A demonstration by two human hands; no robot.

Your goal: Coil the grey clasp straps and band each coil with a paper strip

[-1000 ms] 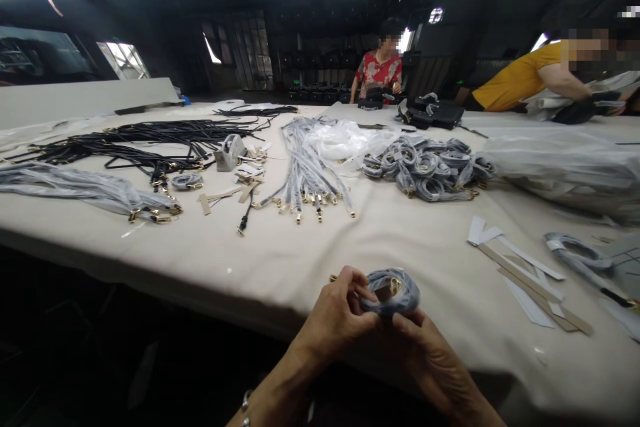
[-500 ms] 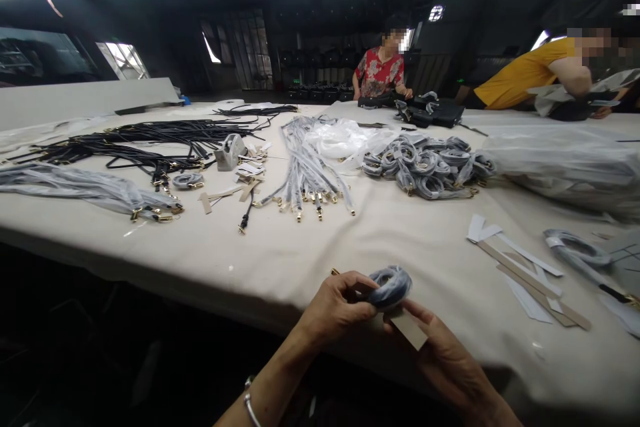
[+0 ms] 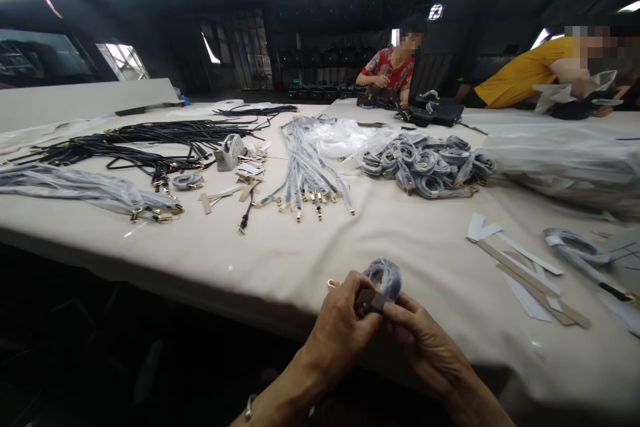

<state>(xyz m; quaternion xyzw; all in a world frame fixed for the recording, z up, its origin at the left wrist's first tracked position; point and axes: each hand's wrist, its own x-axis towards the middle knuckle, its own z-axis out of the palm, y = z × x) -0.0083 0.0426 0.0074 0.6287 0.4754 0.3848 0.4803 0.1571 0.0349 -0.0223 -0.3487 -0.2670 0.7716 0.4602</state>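
A coiled strap [image 3: 391, 275] in clear plastic is held over the table's front edge, with a gold clasp [image 3: 333, 284] sticking out to the left. My left hand [image 3: 340, 320] is closed round the coil's near side. A short cardboard strip [image 3: 371, 300] lies across the coil there, its far end hidden by fingers. My right hand [image 3: 425, 337] pinches the strip's right end between thumb and fingers, touching the coil.
Wrapped coils [image 3: 425, 163] are heaped mid-table, beside plastic-sleeved straps [image 3: 305, 160]. Black straps [image 3: 150, 137] and a tape dispenser [image 3: 230, 152] are at left. Cardboard strips [image 3: 530, 273] and a loose coil [image 3: 575, 247] lie right. Two people work across the table.
The cardboard strip, earlier sticking out toward me from my right hand, now lies against the coil. My hands have drawn together and the coil has tipped more upright. The person in red has shifted posture.
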